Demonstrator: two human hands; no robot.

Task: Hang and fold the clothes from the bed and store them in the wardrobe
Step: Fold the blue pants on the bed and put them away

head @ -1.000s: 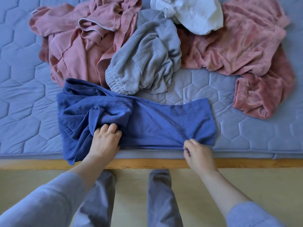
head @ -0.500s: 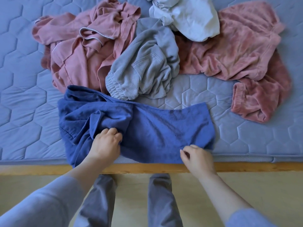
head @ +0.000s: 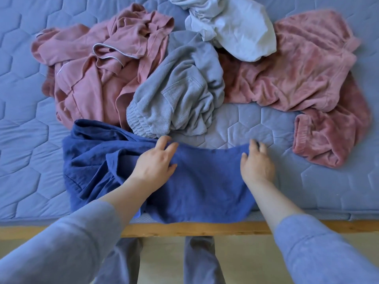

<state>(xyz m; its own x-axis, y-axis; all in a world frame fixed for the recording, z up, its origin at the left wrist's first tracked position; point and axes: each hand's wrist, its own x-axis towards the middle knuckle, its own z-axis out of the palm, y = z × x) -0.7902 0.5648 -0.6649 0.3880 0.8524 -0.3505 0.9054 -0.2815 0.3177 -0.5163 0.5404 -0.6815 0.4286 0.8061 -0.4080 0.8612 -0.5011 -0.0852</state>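
Note:
A dark blue garment (head: 201,191) lies at the near edge of the quilted blue mattress (head: 320,181), its right part doubled over into a flat band and its left part still bunched. My left hand (head: 155,162) rests on the garment's far edge with the fingers spread and fairly straight. My right hand (head: 256,162) lies flat on the far right corner of the fold, its fingertips reaching onto the mattress. Behind the blue garment lie a crumpled grey garment (head: 180,95), a pink pyjama piece (head: 86,78) with white piping, a white garment (head: 235,27) and a pink fleece garment (head: 301,68).
The bed's wooden frame rail (head: 194,229) runs along the near side, with pale floor (head: 246,263) and my legs below it. Bare mattress shows to the far left and at the right front corner. No wardrobe or hanger is in view.
Both hands left the near edge of the blue garment and moved forward to its far edge, carrying the near part over into a fold. The view shifted closer to the bed.

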